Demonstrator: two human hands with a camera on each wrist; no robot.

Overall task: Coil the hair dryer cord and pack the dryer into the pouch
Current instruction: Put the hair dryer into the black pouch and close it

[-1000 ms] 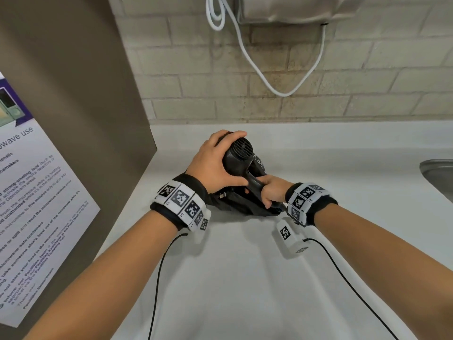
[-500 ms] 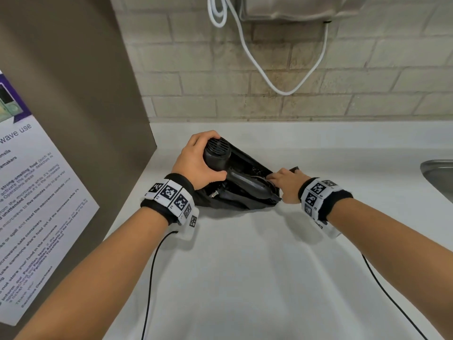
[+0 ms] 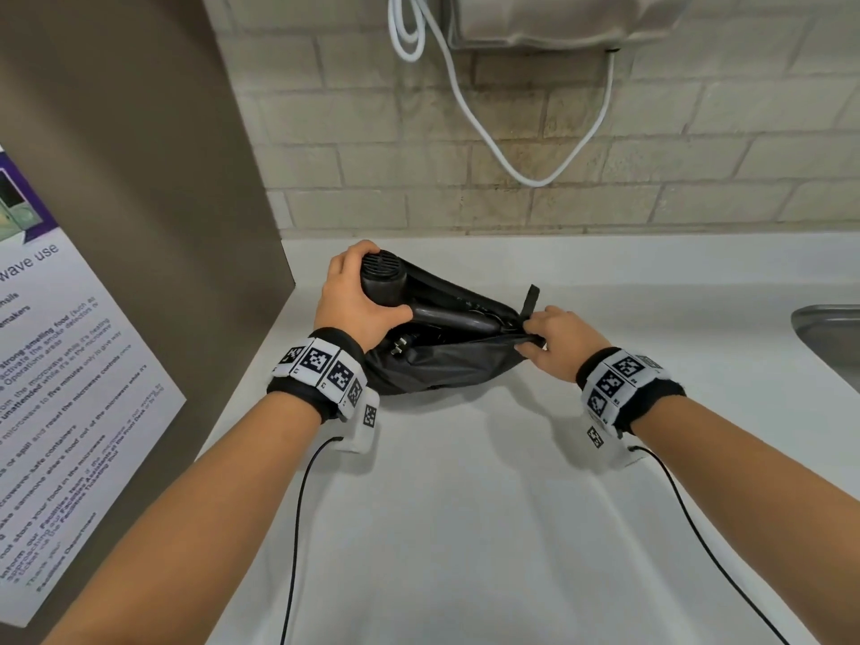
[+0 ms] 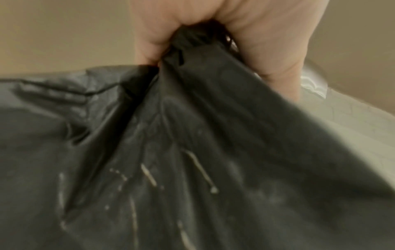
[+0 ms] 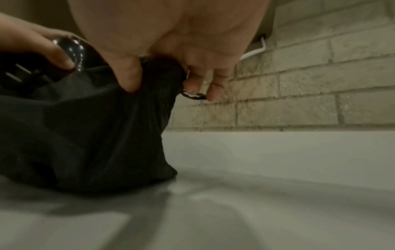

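Note:
A black hair dryer [image 3: 395, 290] lies half inside the open black pouch [image 3: 446, 365] on the white counter [image 3: 465, 528]. Its vented round head sticks out at the left and its folded handle lies along the mouth. My left hand [image 3: 346, 300] grips the dryer's head, with pouch fabric [image 4: 192, 152] bunched under the palm [image 4: 235, 33]. My right hand [image 3: 544, 332] pinches the right end of the pouch's mouth, thumb and fingers [image 5: 130, 81] on the gathered cloth [image 5: 85, 126] beside a small cord loop [image 5: 194, 97]. The plug's prongs [image 3: 399, 350] show inside the mouth; the cord is mostly hidden.
A brown side panel [image 3: 163, 202] with a printed notice [image 3: 60, 388] stands close on the left. A brick wall [image 3: 698, 155] is behind, with a wall-mounted unit [image 3: 558, 16] and a hanging white cable [image 3: 512, 169]. A steel sink rim [image 3: 833, 332] is at the right.
My right hand left the dryer's handle and took the pouch's right edge, pulling it rightward. My left hand carried the dryer's head leftward and lower, and the handle now lies in the mouth.

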